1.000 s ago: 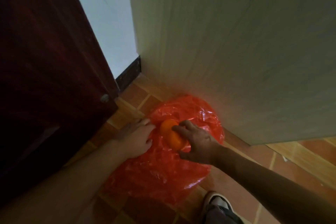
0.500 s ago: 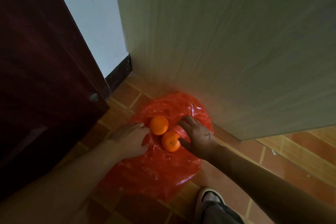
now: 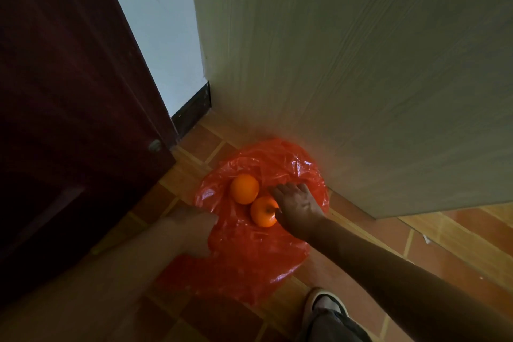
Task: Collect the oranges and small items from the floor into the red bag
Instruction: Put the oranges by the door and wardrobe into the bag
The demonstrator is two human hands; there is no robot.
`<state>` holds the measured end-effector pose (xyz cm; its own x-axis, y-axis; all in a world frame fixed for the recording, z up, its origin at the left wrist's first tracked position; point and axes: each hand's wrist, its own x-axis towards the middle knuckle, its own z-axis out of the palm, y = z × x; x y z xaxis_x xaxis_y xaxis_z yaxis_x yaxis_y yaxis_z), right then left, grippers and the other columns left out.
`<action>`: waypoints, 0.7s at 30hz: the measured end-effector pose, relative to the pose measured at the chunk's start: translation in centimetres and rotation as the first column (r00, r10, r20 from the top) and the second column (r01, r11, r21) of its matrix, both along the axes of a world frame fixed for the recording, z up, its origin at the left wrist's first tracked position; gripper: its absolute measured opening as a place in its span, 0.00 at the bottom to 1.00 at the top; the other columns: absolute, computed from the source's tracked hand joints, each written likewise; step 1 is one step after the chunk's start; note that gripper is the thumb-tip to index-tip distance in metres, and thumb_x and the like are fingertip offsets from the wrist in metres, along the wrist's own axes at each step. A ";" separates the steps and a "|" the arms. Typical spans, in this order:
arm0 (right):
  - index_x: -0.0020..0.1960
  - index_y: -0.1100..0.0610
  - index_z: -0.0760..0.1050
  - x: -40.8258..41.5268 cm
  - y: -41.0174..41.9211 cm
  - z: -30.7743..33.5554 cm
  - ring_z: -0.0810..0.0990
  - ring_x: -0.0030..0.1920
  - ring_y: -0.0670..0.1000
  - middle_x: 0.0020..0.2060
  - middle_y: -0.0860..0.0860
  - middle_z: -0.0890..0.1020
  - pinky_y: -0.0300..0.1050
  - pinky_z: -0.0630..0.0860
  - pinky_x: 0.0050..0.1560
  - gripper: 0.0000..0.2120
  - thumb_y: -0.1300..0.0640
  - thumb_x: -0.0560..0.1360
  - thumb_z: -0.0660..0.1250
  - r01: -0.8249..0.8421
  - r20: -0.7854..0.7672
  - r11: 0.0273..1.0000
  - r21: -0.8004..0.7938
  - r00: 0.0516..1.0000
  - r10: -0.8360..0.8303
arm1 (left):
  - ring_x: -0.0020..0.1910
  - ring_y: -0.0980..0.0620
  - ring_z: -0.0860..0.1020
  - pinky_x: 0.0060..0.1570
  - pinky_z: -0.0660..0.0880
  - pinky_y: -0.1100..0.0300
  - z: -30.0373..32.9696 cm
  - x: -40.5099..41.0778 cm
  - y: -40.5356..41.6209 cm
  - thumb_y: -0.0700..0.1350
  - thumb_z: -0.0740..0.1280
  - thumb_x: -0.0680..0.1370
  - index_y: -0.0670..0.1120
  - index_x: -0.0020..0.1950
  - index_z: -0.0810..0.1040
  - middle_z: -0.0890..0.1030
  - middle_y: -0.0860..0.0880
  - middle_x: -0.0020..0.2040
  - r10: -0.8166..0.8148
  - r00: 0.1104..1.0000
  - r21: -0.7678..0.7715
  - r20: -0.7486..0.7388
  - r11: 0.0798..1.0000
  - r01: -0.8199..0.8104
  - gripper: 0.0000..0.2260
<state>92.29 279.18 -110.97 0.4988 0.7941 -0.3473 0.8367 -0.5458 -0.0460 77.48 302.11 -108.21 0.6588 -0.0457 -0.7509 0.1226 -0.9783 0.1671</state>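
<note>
Head view: you are looking down at a corner of tiled floor, with your two bare arms reaching in from the bottom edge
Pale panel (image 3: 361,64): the biggest thing in front of you, a light wood-grain surface filling the upper right; its lower edge meets the floor just behind the bag
Dark door (image 3: 61,91): deep red-brown, taking up your left side, with a small round metal fitting (image 3: 154,145) near its lower edge
Wall (image 3: 155,25): a pale strip between the door and the panel, ending in a dark skirting at the floor
Floor (image 3: 458,233): reddish-brown tiles with lighter joints
Red bag (image 3: 249,264): thin, crinkled plastic lying flat on the tiles, its far edge touching the foot of the pale panel
Your left hand (image 3: 191,230): it rests at the bag's left edge; the plastic covers the fingertips, so you cannot tell whether the fingers are spread or pinching the film
Your right hand (image 3: 298,207): palm down on the bag, fingers straight and loosely spread, the thumb side touching the nearer orange
Shoe (image 3: 324,305): your light-soled shoe and a grey trouser leg show at the bottom, just beside the bag's near edge
Far orange (image 3: 244,189): sits on the red plastic, touching its neighbour
Near orange (image 3: 263,212): also on the plastic, stem dimple facing up, against your right hand
</note>
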 end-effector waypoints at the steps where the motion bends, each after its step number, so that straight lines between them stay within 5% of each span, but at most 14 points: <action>1: 0.73 0.52 0.70 -0.1 0.1 0.0 0.77 0.61 0.54 0.63 0.50 0.79 0.53 0.71 0.63 0.24 0.52 0.78 0.67 0.001 -0.008 1.000 0.001 1.000 -0.001 | 0.65 0.46 0.78 0.62 0.74 0.55 0.1 0.0 0.1 0.62 0.72 0.73 0.53 0.70 0.73 0.78 0.49 0.67 -0.011 1.000 0.013 -0.009 1.000 0.012 0.28; 8: 0.57 0.51 0.79 -1.0 0.8 1.0 0.79 0.51 0.54 0.51 0.49 0.81 0.53 0.73 0.55 0.09 0.53 0.79 0.64 -0.027 -0.013 0.992 0.121 1.000 0.029 | 0.67 0.43 0.76 0.65 0.73 0.51 0.6 -0.1 0.1 0.47 0.67 0.79 0.49 0.64 0.76 0.76 0.44 0.67 -0.105 0.993 0.177 -0.047 0.978 0.112 0.14; 13: 0.44 0.53 0.76 -1.5 2.0 2.5 0.77 0.41 0.56 0.40 0.50 0.77 0.52 0.72 0.44 0.05 0.53 0.77 0.66 -0.055 0.077 0.951 0.304 0.996 0.033 | 0.70 0.46 0.73 0.68 0.71 0.51 1.9 1.1 0.5 0.54 0.65 0.80 0.49 0.65 0.78 0.74 0.48 0.72 -0.097 0.972 0.226 0.213 0.973 0.048 0.16; 18: 0.48 0.53 0.77 -1.2 3.1 3.8 0.74 0.40 0.54 0.41 0.49 0.76 0.51 0.71 0.44 0.06 0.51 0.79 0.66 -0.056 0.132 0.880 0.472 0.991 -0.008 | 0.55 0.46 0.82 0.47 0.72 0.56 4.2 2.2 0.8 0.47 0.68 0.75 0.52 0.56 0.75 0.81 0.51 0.56 0.023 0.905 0.154 0.425 0.983 -0.097 0.10; 21: 0.47 0.54 0.78 -0.9 3.6 5.7 0.76 0.40 0.55 0.40 0.50 0.77 0.50 0.70 0.43 0.05 0.52 0.78 0.69 0.034 0.080 0.857 0.515 0.993 -0.087 | 0.53 0.46 0.81 0.44 0.69 0.56 6.4 1.7 0.5 0.45 0.67 0.75 0.53 0.52 0.75 0.81 0.52 0.53 0.128 0.864 0.058 0.486 0.982 -0.178 0.07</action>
